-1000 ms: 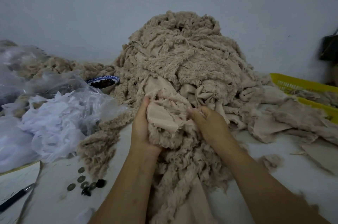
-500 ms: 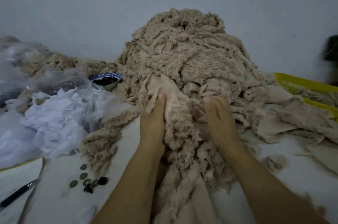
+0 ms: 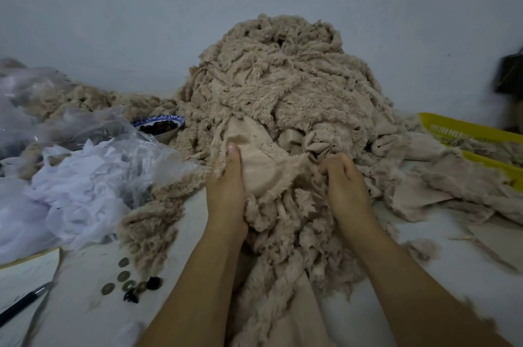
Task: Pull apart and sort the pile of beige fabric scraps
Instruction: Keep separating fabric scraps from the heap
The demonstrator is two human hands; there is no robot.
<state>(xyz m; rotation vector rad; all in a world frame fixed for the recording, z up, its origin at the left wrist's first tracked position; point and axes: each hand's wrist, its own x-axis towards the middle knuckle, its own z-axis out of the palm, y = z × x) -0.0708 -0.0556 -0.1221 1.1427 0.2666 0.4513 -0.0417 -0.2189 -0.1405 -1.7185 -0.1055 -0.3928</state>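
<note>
while left hand (image 3: 226, 191) pinches a scrap (image 3: 263, 168) — right hand (image 3: 345, 188) grips pile (image 3: 283, 77)

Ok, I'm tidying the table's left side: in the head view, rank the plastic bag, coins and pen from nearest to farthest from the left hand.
1. Plastic bag: its edge lies just left of the left hand, which grips the beige scraps.
2. Coins: left of the forearm, nearer the person.
3. Pen: at the far left edge of the view.

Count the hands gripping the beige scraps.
2. The left hand grips the smooth piece at the front of the pile; the right hand, beside it, clutches fluffy scraps. No others show.
</note>
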